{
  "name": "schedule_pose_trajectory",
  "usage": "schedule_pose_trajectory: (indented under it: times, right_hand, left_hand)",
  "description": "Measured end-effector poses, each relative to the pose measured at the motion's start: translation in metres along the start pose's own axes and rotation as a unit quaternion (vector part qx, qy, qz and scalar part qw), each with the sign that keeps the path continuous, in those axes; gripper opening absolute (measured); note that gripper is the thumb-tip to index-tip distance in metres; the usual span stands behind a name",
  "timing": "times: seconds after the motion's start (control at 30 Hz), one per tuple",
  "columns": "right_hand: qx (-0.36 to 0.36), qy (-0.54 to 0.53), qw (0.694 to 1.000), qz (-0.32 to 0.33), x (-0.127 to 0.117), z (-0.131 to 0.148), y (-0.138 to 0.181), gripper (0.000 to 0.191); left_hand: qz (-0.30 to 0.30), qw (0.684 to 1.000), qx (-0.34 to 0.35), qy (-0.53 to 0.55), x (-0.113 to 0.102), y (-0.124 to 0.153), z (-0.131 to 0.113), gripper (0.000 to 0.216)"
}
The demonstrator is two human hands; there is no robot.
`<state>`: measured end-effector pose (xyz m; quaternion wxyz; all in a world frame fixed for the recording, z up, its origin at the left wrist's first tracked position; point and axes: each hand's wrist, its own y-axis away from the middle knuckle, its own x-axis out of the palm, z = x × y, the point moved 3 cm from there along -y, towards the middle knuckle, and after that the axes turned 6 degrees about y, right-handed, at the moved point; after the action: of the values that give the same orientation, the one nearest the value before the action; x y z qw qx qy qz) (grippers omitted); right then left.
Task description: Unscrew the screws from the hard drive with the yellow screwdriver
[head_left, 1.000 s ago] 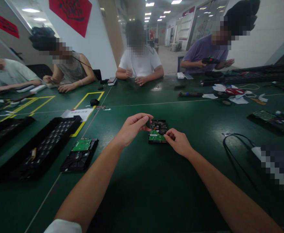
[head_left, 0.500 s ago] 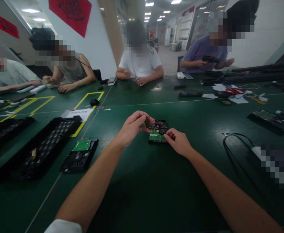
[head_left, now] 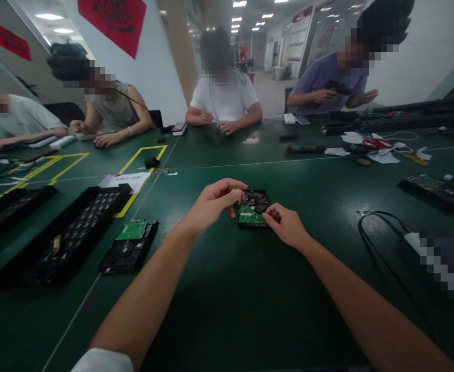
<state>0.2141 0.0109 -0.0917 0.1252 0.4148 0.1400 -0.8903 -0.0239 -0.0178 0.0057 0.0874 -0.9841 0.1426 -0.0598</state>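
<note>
A hard drive (head_left: 252, 208) lies on the green table in front of me, its green circuit board (head_left: 252, 217) facing up on the near half. My left hand (head_left: 218, 202) is at its left side, thumb and fingers pinched on a small yellow piece (head_left: 238, 196); the fingers hide most of that piece, so its kind is unclear. At the right edge of the drive, my right hand (head_left: 283, 222) has its fingers curled, the fingertips pinching the drive's near right corner. A second hard drive (head_left: 129, 246) with a green board rests to the left of my left forearm.
Long black trays (head_left: 70, 235) lie on the left. A black cable (head_left: 366, 248) and another device with a circuit board (head_left: 438, 188) are on the right. Scraps and wires (head_left: 378, 144) lie further back. Several co-workers sit across the table (head_left: 227, 310); one holds a power drill (head_left: 338, 88).
My left hand's fingers have closed in and shifted slightly right over the drive, with the yellow piece between them. My right hand stays nearly in place.
</note>
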Motion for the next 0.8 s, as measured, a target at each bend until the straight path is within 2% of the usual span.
schedule_pose_trajectory:
  times: [0.1,0.2,0.4,0.67,0.8]
  right_hand:
    - [0.000,-0.003,1.000,0.000,0.0006,-0.0009,0.0002,0.023]
    - [0.000,0.001,1.000,-0.001,0.0010,-0.0022,-0.0001,0.023]
    - [-0.001,0.003,1.000,0.004,0.0010,-0.0029,-0.0010,0.023]
    - [0.000,0.000,1.000,0.006,-0.0005,-0.0007,-0.0004,0.022]
    - [0.002,-0.004,1.000,0.014,0.0001,-0.0008,-0.0005,0.022]
  left_hand:
    - [0.019,0.998,-0.014,0.065,0.0056,0.0009,0.0012,0.028]
    - [0.000,0.995,-0.013,0.097,0.0064,0.0003,0.0029,0.020]
    - [-0.040,0.998,0.004,0.058,-0.0016,-0.0034,0.0027,0.021]
    - [-0.040,0.995,0.007,0.096,-0.0013,-0.0040,0.0022,0.017]
    - [-0.058,0.997,0.021,0.037,-0.0031,-0.0044,0.0037,0.019]
